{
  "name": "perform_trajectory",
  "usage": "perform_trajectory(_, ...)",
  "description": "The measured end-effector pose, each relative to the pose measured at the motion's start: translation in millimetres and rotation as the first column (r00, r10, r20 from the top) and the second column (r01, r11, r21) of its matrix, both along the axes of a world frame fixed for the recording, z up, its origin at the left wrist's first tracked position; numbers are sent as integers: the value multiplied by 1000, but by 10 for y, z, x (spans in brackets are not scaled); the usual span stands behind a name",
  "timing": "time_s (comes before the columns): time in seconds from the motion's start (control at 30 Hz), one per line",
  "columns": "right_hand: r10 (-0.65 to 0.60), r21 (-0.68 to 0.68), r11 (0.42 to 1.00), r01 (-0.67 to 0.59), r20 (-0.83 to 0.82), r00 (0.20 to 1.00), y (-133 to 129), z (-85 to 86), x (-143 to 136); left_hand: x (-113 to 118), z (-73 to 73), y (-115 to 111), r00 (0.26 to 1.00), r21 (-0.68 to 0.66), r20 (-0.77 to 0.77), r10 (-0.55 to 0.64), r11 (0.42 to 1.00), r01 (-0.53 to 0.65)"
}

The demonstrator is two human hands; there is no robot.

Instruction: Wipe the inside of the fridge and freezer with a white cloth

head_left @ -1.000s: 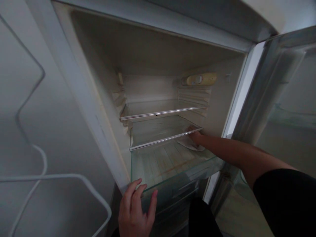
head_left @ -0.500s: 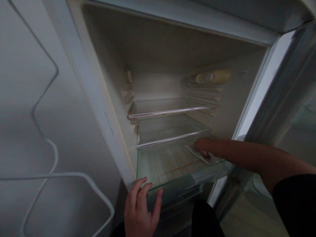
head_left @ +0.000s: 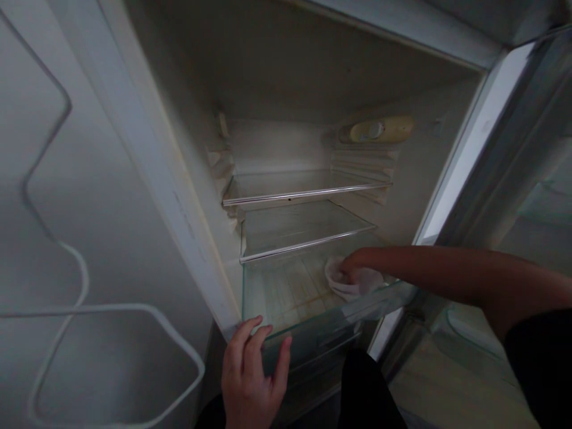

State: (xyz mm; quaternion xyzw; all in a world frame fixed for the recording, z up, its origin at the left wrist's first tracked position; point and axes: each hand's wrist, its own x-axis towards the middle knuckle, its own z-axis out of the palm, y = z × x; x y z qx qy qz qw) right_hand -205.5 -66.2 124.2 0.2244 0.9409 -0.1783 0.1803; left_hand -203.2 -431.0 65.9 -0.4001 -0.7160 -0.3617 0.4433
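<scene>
My right hand reaches in from the right and presses a white cloth onto the greenish glass-like bottom panel of an open fridge. The fingertips are partly hidden in the cloth's folds. Brownish stains and ribbed lines show on or through this panel. My left hand is at the panel's front left edge, fingers apart and holding nothing. Whether its fingertips touch the edge, I cannot tell.
Above are two glass shelves, an upper one and a lower one. A yellowed lamp housing with a dial sits on the right wall. The open door stands at right. A white cable hangs at left.
My right hand has shifted slightly left with the cloth, which now looks more bunched around the fingers. The view has moved a little; my left hand stays near the front edge.
</scene>
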Motion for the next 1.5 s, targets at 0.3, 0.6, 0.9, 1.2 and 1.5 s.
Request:
perform_trajectory(0.3, 164, 210, 963, -169, 39, 986, -91, -81, -507, -40, -10, -26, 1000, -37, 16, -13, 999, 13)
perform_trajectory(0.6, 639, 94, 756, -648, 112, 761, -863, -492, -445, -66, -21, -22, 1000, -15, -2, -8, 1000, 7)
perform_trajectory(0.9, 809, 196, 575, -794, 8, 588, -1747, -650, -766, -49, -23, -28, 1000, -36, -25, 0, 999, -1)
perform_trajectory(1.2, 664, 102, 747, -657, -69, 744, -1342, -447, -1366, -41, 24, -39, 1000, -49, -20, -7, 999, 6)
perform_trajectory(1.5, 302, 236, 910, -342, 191, 934, -75, -109, -628, -33, -27, -37, 1000, -21, 16, -16, 1000, 16)
